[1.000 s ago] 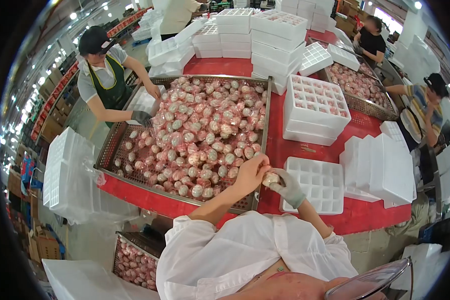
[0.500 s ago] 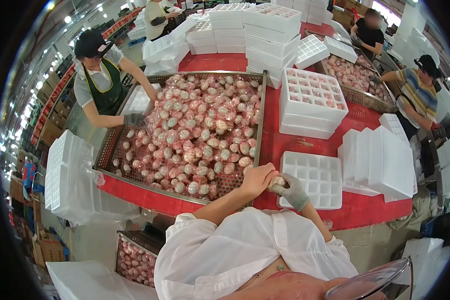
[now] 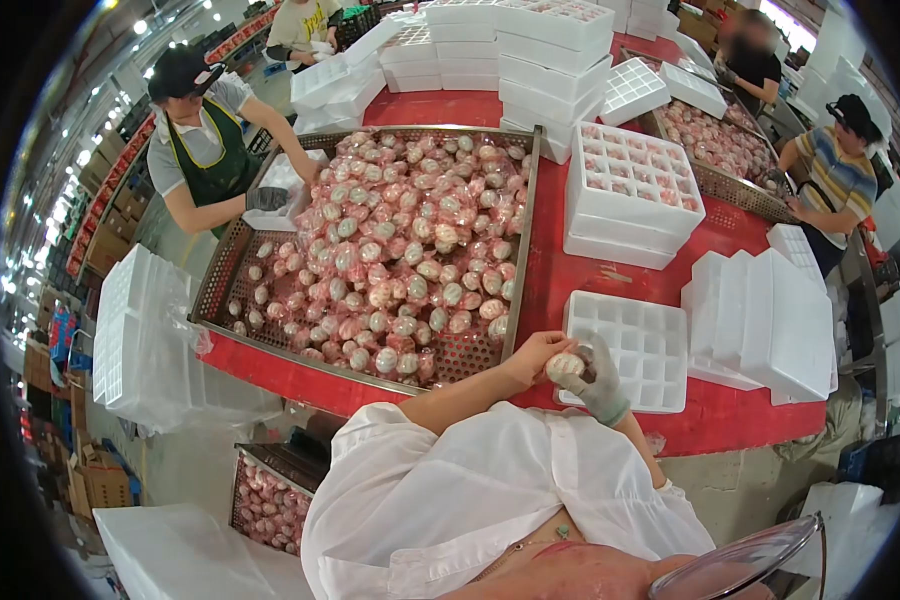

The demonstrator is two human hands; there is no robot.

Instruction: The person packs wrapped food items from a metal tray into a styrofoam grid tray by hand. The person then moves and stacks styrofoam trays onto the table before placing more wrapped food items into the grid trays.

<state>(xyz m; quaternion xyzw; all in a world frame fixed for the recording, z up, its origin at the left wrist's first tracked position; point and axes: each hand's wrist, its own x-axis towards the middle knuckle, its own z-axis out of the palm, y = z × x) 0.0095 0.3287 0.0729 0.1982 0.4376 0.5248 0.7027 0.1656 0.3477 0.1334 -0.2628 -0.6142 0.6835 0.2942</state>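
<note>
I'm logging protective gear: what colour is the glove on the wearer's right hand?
The glove is pale grey; the head view, the only one, shows it.

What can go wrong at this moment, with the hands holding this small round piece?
The round piece sits at the fingers of the gloved right hand, beside the bare left hand; a loose grip could drop it onto the red table.

The left forearm crosses the corner of the metal bin, so it might catch the rim.

The leaning white trays might slide if bumped.
</note>
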